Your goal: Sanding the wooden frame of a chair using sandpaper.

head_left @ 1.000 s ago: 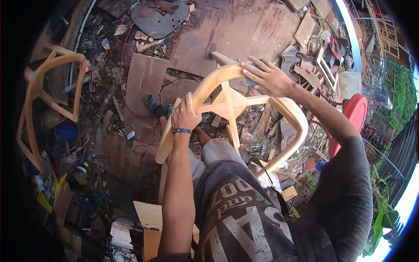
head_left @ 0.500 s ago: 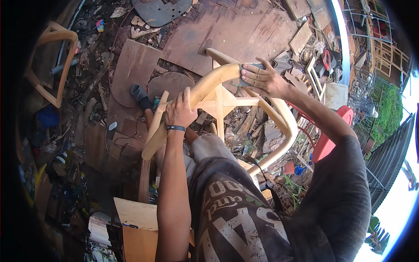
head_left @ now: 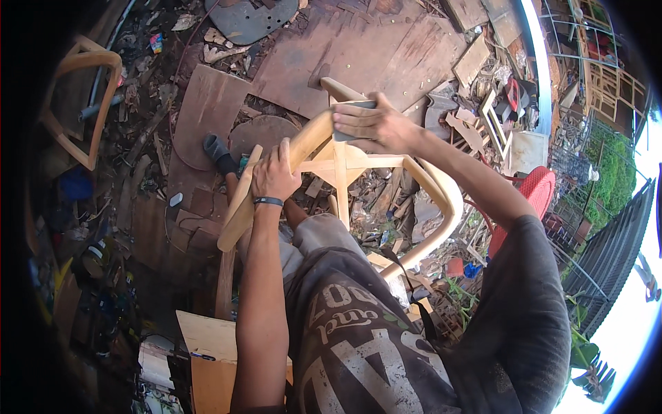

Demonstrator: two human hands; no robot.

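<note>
Two hands on one unfinished wooden chair frame [head_left: 345, 162], tipped over the person's lap above a scrap-littered floor [head_left: 207, 110]. Left hand [head_left: 274, 176] is wrapped closed around the curved top rail, steadying it. Right hand [head_left: 376, 124] presses a small grey sanding pad [head_left: 355, 107], probably folded sandpaper, flat on the rail's upper end, fingers curled over it. Wood is bare and pale all over, no stain or varnish visible, so by my judgement sanding is mid-way: the rail near the right hand is in work, the curved armrest loop [head_left: 448, 200] and legs look untouched as far as can be told. Another bare chair frame [head_left: 89, 103] lies well apart at left; red plastic stool [head_left: 534, 193] at right.
</note>
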